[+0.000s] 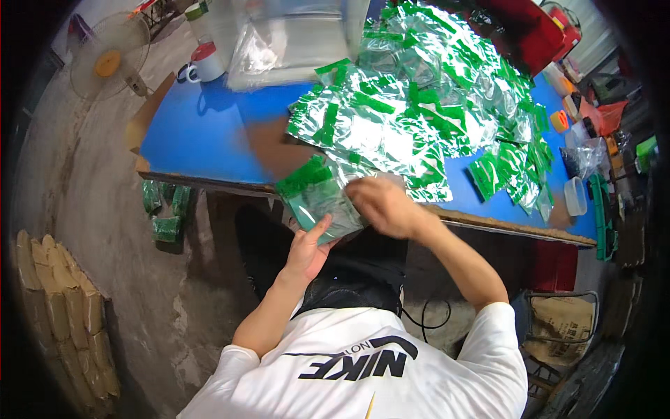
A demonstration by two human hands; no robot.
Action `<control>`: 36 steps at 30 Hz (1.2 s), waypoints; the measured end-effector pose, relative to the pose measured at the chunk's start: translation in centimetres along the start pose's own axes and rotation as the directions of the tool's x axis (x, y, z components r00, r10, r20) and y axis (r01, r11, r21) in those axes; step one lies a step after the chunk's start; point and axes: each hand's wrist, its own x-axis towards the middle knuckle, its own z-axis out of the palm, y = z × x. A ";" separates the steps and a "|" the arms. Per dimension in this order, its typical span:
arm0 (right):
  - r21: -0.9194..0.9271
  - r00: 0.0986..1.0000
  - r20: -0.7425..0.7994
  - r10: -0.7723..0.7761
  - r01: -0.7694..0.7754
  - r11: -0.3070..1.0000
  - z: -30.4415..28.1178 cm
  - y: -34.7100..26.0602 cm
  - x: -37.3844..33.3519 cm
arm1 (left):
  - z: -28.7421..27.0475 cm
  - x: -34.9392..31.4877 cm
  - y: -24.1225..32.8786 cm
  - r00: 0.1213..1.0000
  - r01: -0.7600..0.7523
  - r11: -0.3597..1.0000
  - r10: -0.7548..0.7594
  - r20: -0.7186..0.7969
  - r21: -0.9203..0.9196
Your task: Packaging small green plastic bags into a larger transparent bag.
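Observation:
My left hand [308, 250] grips the lower edge of a plastic bag [317, 199], clear with a green band along its top, and holds it tilted over my lap at the table's front edge. The thumb lies on the bag's face. At the bag's right side is my right hand [385, 206], its fingers curled and slightly blurred; what they pinch, if anything, is hidden. Just beyond both hands, a large heap of shiny green-and-silver bags [391, 119] spreads over the blue table [188, 140].
A stack of clear plastic sleeves [293, 49] lies at the back, with a mug [206, 64] to its left. A fan [108, 63] stands far left. A small clear tub [576, 196] sits at the right. Brown packages [66, 300] are piled on the left floor.

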 end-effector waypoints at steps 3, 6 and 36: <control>-0.331 0.948 -0.314 -0.052 -0.058 0.942 -3.2 3.7 3.1 | -1.0 -0.1 0.2 0.998 -0.037 0.998 0.039 -0.055 0.046; -0.524 0.991 -0.130 0.024 -0.089 0.847 -2.2 5.6 2.3 | -0.9 -0.6 1.0 0.993 -0.079 0.996 0.083 -0.082 0.048; -0.412 0.998 -0.059 -0.003 -0.022 0.911 0.2 2.3 -1.3 | -0.4 -1.0 1.3 1.000 -0.012 0.993 0.010 -0.025 -0.116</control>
